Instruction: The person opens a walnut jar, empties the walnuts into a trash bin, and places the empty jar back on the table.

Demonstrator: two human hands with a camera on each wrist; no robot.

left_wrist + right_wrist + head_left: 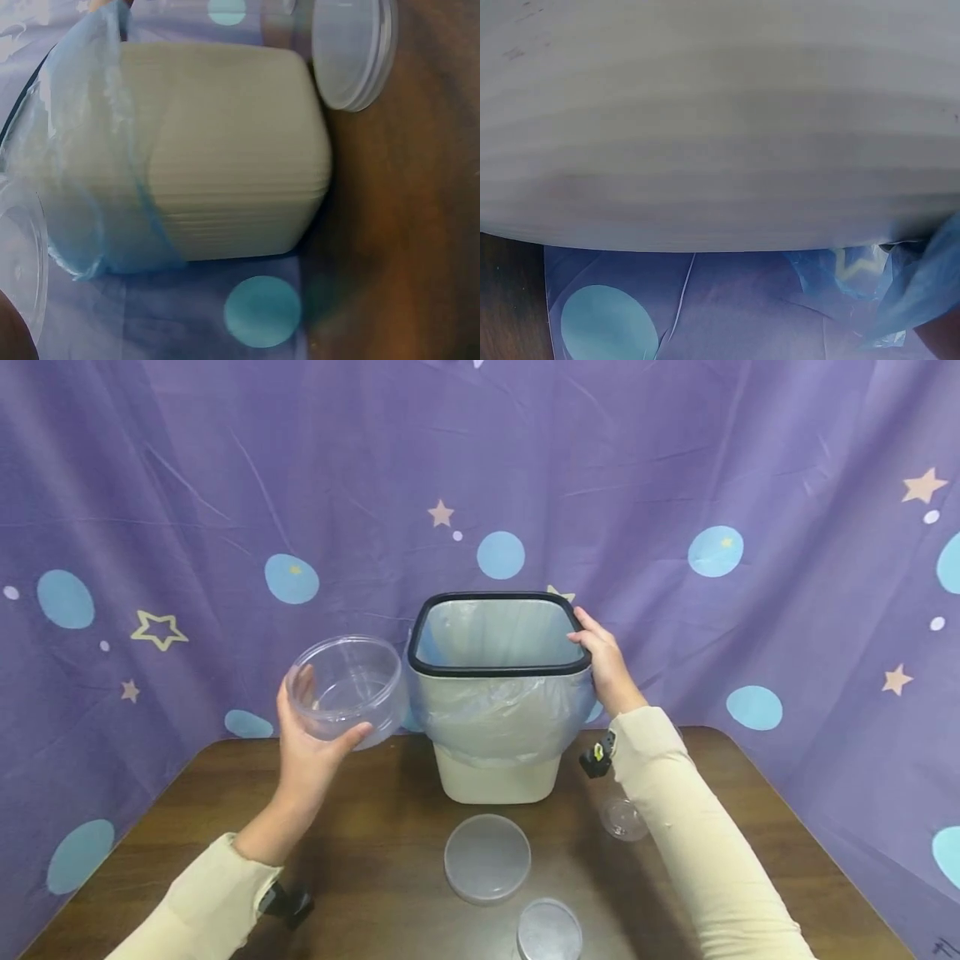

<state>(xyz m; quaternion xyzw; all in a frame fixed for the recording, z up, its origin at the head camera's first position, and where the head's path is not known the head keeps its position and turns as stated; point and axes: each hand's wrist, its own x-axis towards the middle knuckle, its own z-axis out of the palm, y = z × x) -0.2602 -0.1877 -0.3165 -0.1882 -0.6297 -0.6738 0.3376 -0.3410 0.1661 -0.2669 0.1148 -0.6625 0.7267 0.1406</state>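
Note:
My left hand (307, 768) holds a clear round plastic container (386, 714), tilted, in the air just left of the trash bin (498, 781). Its edge also shows at the left of the left wrist view. The cream bin stands upright, with a black rim (502, 672) and a thin translucent bag (498, 718) folded over its outside. At the rim's right side, my right hand (609, 668) grips the edge, a thumb over the top. In the right wrist view the bin's wall (720, 127) fills most of the picture, and only a bit of hand shows.
On the brown table (375, 877), a large round translucent lid (487, 858) lies in front of the bin, and a smaller one (550, 930) lies nearer. A small clear container (622, 818) sits beside my right forearm, partly hidden. Behind hangs a purple patterned curtain (360, 485).

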